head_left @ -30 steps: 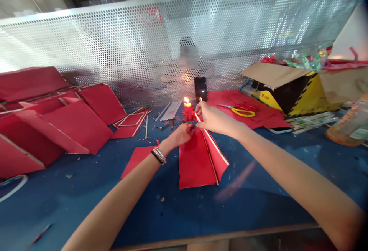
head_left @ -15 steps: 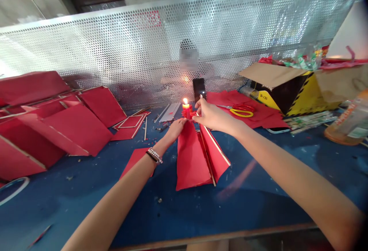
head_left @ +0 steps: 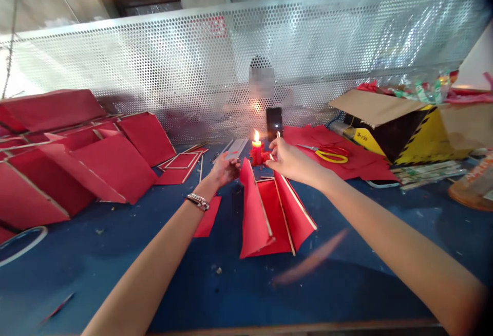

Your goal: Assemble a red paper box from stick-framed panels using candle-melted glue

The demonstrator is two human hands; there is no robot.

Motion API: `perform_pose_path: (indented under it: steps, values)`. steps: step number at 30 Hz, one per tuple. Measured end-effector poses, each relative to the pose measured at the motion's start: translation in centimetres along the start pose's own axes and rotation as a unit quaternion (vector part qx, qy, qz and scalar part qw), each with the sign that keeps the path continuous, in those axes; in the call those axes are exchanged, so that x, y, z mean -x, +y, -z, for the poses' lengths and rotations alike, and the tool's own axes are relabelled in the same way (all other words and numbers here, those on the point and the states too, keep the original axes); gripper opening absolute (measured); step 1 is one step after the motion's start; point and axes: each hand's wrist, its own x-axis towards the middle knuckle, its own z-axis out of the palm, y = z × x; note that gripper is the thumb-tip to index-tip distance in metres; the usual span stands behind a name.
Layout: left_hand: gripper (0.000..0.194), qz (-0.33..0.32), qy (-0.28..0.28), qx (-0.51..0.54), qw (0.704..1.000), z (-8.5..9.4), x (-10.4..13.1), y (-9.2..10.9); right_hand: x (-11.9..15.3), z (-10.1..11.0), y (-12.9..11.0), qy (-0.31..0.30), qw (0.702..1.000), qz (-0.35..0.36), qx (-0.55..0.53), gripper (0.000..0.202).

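Red panel [head_left: 275, 215] looks mid-fold; my right hand [head_left: 288, 158] pinches its far end, left hand [head_left: 224, 170] loosely open beside it. Next move calls for steadying the left flap [head_left: 253, 212], clear of the candle [head_left: 256, 154].

Down from the Head

Worn on the head, facing forward and down across the tabletop [head_left: 231, 295]. Near enough to catch the left hand [head_left: 224, 169] and right hand [head_left: 284, 155], wide enough to reach the perforated metal screen [head_left: 154, 63] behind.

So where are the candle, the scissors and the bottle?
Candle [head_left: 257, 155]: head view, on its red body.
Scissors [head_left: 319, 153]: head view, on the yellow handle.
Bottle [head_left: 469, 190]: head view, on its lower side.
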Motion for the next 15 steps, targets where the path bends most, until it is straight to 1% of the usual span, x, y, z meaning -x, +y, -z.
perform_pose_path:
  steps: [2, 4, 5, 7, 9, 10, 12, 13, 15]
  values:
    - [0.043, -0.010, 0.027, -0.043, 0.999, 0.6, -0.3, -0.1, 0.1, 0.0, -0.2, -0.007, 1.000, 0.004, 0.000, 0.038]
    - [0.039, -0.021, 0.079, -0.109, 0.991, 1.9, -0.5, -0.1, 0.3, 0.0, -0.5, -0.012, 1.000, 0.000, 0.002, 0.037]
    - [0.037, -0.026, 0.111, -0.149, 0.982, 2.8, -0.6, -0.2, 0.4, 0.1, -0.6, -0.014, 1.000, -0.002, 0.003, 0.037]
    - [0.029, -0.031, 0.182, -0.242, 0.953, 5.3, -0.4, -0.5, 0.4, 0.1, -0.8, -0.013, 1.000, -0.006, 0.008, 0.037]
    - [0.032, -0.026, 0.245, -0.329, 0.912, 8.3, 0.0, -1.1, 0.4, 0.2, -0.9, -0.014, 1.000, -0.009, 0.010, 0.036]
    - [0.036, -0.020, 0.260, -0.365, 0.894, 9.8, 0.3, -1.5, 0.4, 0.1, -0.8, -0.016, 1.000, -0.009, 0.009, 0.035]
    - [0.040, -0.007, 0.256, -0.428, 0.867, 12.3, 0.5, -2.6, 0.3, 0.0, -0.8, -0.019, 1.000, -0.010, 0.008, 0.034]
    - [0.040, 0.002, 0.246, -0.454, 0.857, 13.2, 0.6, -3.2, 0.2, 0.0, -0.7, -0.019, 1.000, -0.010, 0.009, 0.034]
    - [0.038, 0.010, 0.234, -0.504, 0.831, 14.2, 0.4, -4.2, 0.1, -0.1, -0.6, -0.019, 1.000, -0.015, 0.013, 0.035]
